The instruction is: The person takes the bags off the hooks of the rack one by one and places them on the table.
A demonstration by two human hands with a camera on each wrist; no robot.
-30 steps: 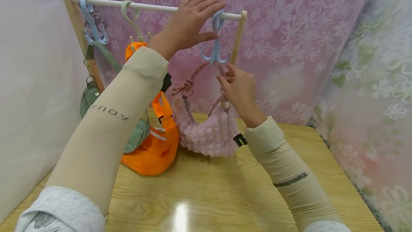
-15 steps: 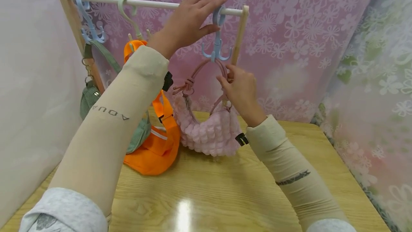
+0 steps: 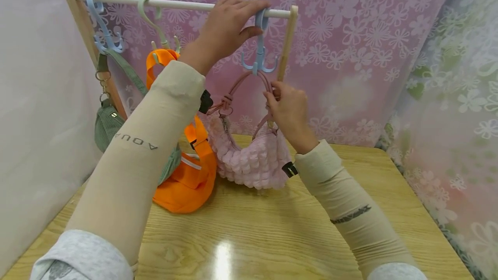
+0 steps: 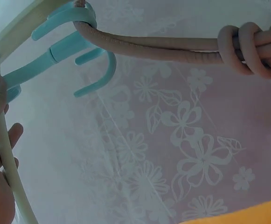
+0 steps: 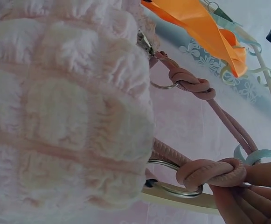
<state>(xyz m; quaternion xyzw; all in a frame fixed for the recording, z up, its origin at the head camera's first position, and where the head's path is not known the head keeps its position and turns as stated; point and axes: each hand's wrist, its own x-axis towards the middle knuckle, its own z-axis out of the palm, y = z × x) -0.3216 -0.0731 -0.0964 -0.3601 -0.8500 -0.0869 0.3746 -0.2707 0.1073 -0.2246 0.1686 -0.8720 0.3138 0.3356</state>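
Head view: the pink bag [image 3: 253, 163] hangs by its handle [image 3: 227, 100] from a blue hook [image 3: 260, 53] on the rail [image 3: 175, 3]. At the pink bag's upper right, the right grip [image 3: 289, 109] pinches the handle; the right wrist view shows it right beside a knot. Above the pink bag, the left grip [image 3: 229, 25] is closed round the hook's top, thumb touching it. Left of the pink bag hang an orange bag [image 3: 190, 189] and, farther off, a green bag [image 3: 109, 126], partly hidden by an arm. Beneath the pink bag is the table [image 3: 256, 237].
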